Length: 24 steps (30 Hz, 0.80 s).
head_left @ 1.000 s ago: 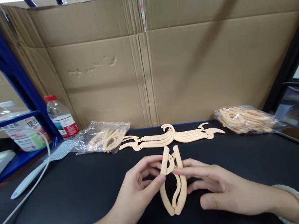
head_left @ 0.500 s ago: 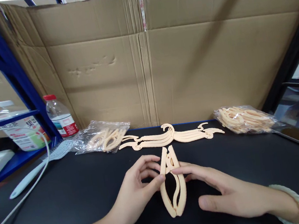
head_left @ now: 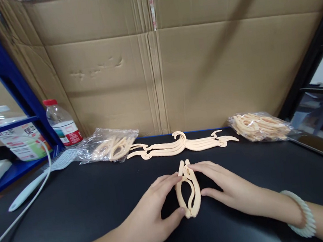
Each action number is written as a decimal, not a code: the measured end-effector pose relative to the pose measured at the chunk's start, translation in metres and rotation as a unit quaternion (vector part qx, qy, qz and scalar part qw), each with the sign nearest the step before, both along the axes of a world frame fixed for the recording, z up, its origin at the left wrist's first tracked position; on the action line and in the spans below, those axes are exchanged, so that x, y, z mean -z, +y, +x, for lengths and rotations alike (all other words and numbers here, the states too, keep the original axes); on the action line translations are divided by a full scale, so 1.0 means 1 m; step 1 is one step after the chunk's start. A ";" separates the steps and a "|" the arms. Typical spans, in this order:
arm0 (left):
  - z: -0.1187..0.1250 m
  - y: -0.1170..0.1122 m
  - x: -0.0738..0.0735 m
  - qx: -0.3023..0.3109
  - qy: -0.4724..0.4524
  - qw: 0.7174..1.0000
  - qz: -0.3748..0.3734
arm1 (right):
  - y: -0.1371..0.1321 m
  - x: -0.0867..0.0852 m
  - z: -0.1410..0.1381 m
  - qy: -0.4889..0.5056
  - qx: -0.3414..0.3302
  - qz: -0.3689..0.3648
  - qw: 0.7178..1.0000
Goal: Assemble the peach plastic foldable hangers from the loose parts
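Observation:
A folded peach plastic hanger (head_left: 188, 188) lies on the black table (head_left: 86, 208), its two arms pressed together. My left hand (head_left: 152, 212) cups its left side, fingertips at the top and thumb near the bottom joint. From the other side my right hand (head_left: 225, 185) holds it, fingers on the top end and thumb by the lower arm. A pale beaded bracelet (head_left: 304, 213) is on my right wrist. Beyond the hanger, a stack of unfolded peach hangers (head_left: 182, 146) lies flat.
A clear bag of peach hanger parts (head_left: 108, 147) sits at the back left, another bag (head_left: 259, 126) at the back right. Cardboard sheets (head_left: 154, 59) wall off the rear. A water bottle (head_left: 61, 123), a white brush (head_left: 36, 179) and a blue shelf frame (head_left: 5, 73) stand left.
Both hands closed the hanger's arms together and laid it flat on the table, slightly farther away. My fingers shifted from a pinch at the top to cupping its sides.

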<state>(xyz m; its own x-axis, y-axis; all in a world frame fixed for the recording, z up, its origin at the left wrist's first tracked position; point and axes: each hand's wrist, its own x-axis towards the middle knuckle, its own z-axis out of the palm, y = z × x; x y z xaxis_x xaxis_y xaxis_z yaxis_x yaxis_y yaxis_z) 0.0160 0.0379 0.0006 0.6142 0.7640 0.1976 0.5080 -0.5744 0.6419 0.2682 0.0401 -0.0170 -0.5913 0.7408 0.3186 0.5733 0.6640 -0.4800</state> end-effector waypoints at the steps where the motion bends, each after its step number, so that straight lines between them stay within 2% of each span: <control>1: -0.001 -0.001 0.000 0.005 0.006 1.000 0.006 | 0.000 -0.001 0.000 0.004 0.006 0.006 1.000; 4: -0.003 -0.002 0.001 0.014 0.017 1.000 0.020 | -0.002 -0.006 -0.002 0.017 0.018 0.020 0.999; 10: -0.005 0.001 0.006 0.015 0.022 0.999 0.039 | -0.008 -0.015 -0.006 -0.016 -0.037 0.039 0.998; 18: -0.007 0.010 0.009 0.006 0.012 0.998 0.057 | -0.004 -0.012 -0.003 -0.010 -0.043 0.043 0.998; 24: -0.009 0.013 0.009 0.012 0.013 0.997 0.069 | -0.005 -0.012 -0.001 -0.009 -0.032 0.019 0.999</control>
